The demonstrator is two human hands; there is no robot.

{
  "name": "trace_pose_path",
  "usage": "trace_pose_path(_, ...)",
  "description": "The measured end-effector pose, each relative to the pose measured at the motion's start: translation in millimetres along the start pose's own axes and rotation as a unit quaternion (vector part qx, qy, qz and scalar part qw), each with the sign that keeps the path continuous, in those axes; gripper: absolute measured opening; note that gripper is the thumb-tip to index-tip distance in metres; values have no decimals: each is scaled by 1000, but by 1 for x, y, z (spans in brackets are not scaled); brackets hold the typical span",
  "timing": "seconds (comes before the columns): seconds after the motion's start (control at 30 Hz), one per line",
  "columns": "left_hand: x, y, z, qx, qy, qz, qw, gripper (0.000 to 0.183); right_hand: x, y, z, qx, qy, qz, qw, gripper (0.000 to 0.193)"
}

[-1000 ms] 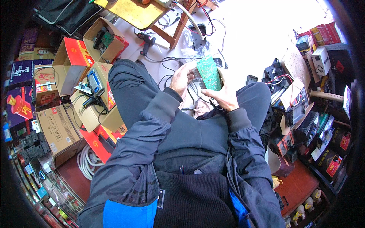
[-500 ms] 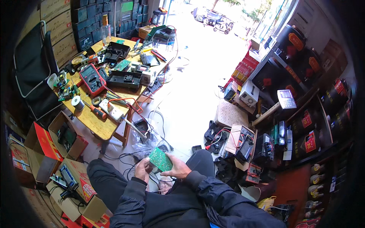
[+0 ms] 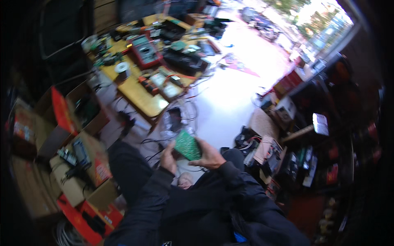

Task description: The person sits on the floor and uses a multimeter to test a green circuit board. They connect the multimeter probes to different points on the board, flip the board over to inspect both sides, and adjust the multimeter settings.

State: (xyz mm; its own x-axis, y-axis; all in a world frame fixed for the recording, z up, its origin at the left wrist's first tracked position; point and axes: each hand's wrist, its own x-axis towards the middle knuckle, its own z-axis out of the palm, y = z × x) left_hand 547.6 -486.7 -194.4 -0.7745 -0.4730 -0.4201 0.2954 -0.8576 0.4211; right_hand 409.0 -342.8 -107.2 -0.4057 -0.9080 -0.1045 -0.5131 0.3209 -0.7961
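I hold a small green circuit board (image 3: 187, 145) in front of my lap with both hands. My left hand (image 3: 167, 157) grips its left edge, fingers curled behind it. My right hand (image 3: 210, 156) holds its right edge, thumb on the face of the board. Both forearms are in dark jacket sleeves. My knees in dark trousers (image 3: 127, 164) sit below the board. The picture is blurred by motion.
A low yellow wooden table (image 3: 141, 96) stands ahead on the left, crowded with a red meter (image 3: 144, 51), tools and wires. Open cardboard boxes (image 3: 80, 158) with parts line my left. Cables lie on the pale floor (image 3: 230, 96). Shelves with boxed goods (image 3: 303, 160) fill the right.
The view swung up from my lap to the table, then dipped back slightly. The green board stays held in both hands throughout.
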Motion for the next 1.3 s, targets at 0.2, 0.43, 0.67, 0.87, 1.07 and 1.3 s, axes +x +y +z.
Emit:
trace_pose_path(0.2,0,-3,-9,12,3,4,1000,35,5,-4,6,56,-23,-8,998,113)
trace_pose_path(0.43,-6,5,-12,21,23,-14,999,38,14,-7,16,7,-7,-8,1000,111)
trace_pose_path(0.67,-1,6,-7,36,22,0,999,41,8,-13,25,128,-18,43,991,110)
trace_pose_path(0.87,-3,2,-5,53,-7,-11,999,38,3,-16,19,228,-31,89,969,109)
trace_pose_path(1.07,3,-6,-16,51,10,-4,999,23,-4,-25,21,111,9,68,991,116)
trace_pose_path(1.3,4,-7,-20,69,12,8,998,26,-7,-24,22,54,35,48,997,115)
